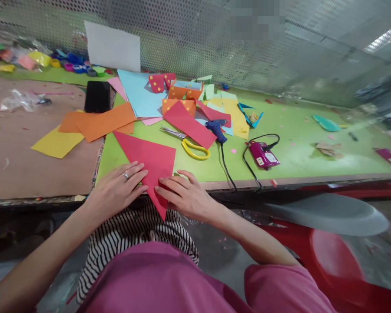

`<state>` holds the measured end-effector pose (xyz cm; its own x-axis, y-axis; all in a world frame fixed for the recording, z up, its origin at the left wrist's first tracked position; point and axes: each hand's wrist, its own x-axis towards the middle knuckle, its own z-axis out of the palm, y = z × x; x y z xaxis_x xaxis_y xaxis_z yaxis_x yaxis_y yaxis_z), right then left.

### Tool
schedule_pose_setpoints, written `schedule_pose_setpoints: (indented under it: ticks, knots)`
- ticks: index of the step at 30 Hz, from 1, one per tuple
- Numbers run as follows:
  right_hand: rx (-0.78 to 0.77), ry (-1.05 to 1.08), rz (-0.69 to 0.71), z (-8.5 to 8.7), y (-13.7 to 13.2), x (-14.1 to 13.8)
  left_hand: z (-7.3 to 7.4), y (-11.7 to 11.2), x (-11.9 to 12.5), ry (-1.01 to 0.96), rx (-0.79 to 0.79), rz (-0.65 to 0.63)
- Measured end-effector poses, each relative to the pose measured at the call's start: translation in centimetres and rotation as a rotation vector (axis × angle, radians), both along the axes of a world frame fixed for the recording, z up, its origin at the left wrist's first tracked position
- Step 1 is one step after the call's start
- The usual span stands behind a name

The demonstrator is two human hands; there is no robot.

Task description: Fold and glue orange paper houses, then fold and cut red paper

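A sheet of red paper (151, 158), its outline pointed at the near end, lies at the front of the green table top with its tip hanging over the edge. My left hand (119, 184) rests on its left side, fingers stretched out flat; a ring is on one finger. From the right, my right hand (185, 191) presses its extended fingers on the paper's lower right part. Just beyond the sheet are scissors with yellow handles (195, 150), blades partly apart, and a blue glue gun (217, 130) with a black cord.
Orange paper strips (107, 124), a yellow piece (57, 142) and a black phone (97, 96) lie left. Coloured paper shapes (184, 89) cluster behind the scissors. A magenta power strip (263, 154) sits right. Perforated metal (198, 39) stands behind; a grey stool seat (332, 213) is at lower right.
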<state>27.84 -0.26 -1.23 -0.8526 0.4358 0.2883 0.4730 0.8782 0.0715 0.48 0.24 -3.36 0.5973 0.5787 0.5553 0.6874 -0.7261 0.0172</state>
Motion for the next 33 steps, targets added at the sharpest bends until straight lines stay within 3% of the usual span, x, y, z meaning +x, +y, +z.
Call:
schedule_pose_setpoints:
  ticks: [12,22,33]
  knots:
    - [0.046,0.071,0.013,-0.3,0.4,-1.0,-0.7,-0.3,-0.2,-0.046,-0.09,0.02]
    - [0.054,0.173,-0.004,-0.3,0.5,-2.6,0.3,-0.8,-0.3,-0.035,-0.034,-0.001]
    - [0.024,0.12,-0.009,-0.3,0.4,-2.9,0.5,-1.0,-0.5,-0.033,-0.016,0.032]
